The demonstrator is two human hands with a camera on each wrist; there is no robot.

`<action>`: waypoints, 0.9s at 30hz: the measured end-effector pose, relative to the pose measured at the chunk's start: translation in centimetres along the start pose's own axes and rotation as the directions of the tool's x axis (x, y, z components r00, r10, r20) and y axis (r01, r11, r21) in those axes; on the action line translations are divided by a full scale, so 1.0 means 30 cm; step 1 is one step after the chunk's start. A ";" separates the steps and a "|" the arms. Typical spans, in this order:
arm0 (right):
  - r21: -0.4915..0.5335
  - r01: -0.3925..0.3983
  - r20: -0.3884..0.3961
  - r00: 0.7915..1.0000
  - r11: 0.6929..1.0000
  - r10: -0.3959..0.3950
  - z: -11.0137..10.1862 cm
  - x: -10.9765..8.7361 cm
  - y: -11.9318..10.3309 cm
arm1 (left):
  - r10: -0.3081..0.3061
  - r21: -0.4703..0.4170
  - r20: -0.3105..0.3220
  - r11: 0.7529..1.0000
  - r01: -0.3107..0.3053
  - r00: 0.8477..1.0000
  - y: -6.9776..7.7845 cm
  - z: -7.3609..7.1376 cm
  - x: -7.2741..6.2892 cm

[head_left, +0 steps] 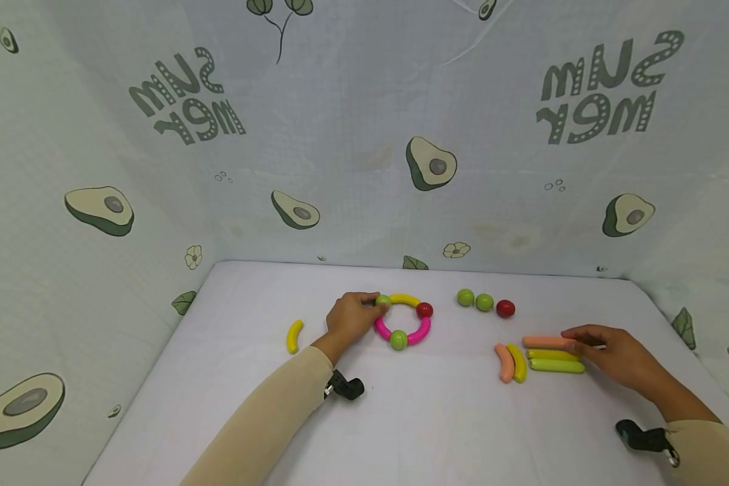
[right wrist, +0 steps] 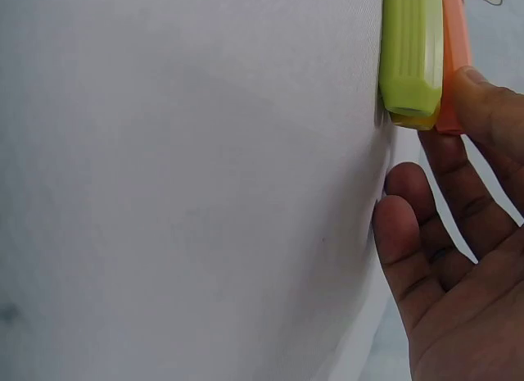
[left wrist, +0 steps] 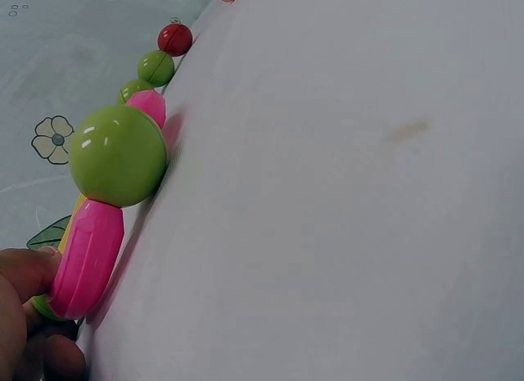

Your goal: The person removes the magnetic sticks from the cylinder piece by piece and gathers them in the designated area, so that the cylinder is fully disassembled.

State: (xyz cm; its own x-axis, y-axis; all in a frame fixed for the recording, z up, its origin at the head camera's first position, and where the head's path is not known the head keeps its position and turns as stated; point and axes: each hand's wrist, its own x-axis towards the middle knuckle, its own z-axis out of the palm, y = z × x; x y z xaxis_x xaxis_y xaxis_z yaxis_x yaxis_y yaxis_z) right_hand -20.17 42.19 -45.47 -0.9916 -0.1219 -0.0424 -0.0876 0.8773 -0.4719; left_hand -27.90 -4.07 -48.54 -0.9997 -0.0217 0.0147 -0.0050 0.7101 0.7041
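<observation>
A ring of toy pieces lies on the white table, made of pink curved pieces (head_left: 421, 332), a yellow curved piece (head_left: 404, 299), a red ball (head_left: 424, 310) and green balls (head_left: 398, 339). My left hand (head_left: 351, 318) pinches the ring at its upper left green ball (head_left: 383, 300), and the left wrist view shows the thumb beside a pink piece (left wrist: 88, 262). My right hand (head_left: 607, 352) pinches the right end of a straight orange stick (head_left: 543, 342). Beside that stick lie a yellow stick (head_left: 553, 354) and a light green stick (right wrist: 412, 53).
Two loose green balls (head_left: 484, 302) and a red ball (head_left: 505, 308) stand in a row at the back. A curved orange piece (head_left: 504, 363) and a curved yellow piece (head_left: 517, 363) lie left of the sticks. Another yellow curved piece (head_left: 294, 336) is at the left.
</observation>
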 end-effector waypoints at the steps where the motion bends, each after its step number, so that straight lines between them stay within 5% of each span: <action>1: 0.000 0.000 0.004 1.000 1.000 0.000 0.000 0.001 0.001 | 0.002 -0.001 0.000 1.000 -0.002 1.000 -0.001 0.000 0.000; 18: -0.020 0.020 0.010 1.000 1.000 -0.020 -0.008 0.011 -0.016 | 0.009 -0.010 -0.002 1.000 -0.009 1.000 -0.007 0.006 0.004; 27: 0.017 -0.014 -0.042 0.999 1.000 0.015 0.021 0.025 -0.103 | 0.023 0.005 -0.014 1.000 -0.023 1.000 -0.018 0.009 0.006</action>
State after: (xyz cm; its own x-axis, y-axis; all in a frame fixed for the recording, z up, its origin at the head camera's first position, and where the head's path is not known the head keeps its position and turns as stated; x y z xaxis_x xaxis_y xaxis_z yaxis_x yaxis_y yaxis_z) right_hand -20.59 39.10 -44.59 -0.9959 -0.0894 -0.0128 -0.0719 0.8709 -0.4861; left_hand -28.08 -4.26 -49.12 -0.9990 -0.0151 0.0411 0.0180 0.7137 0.7003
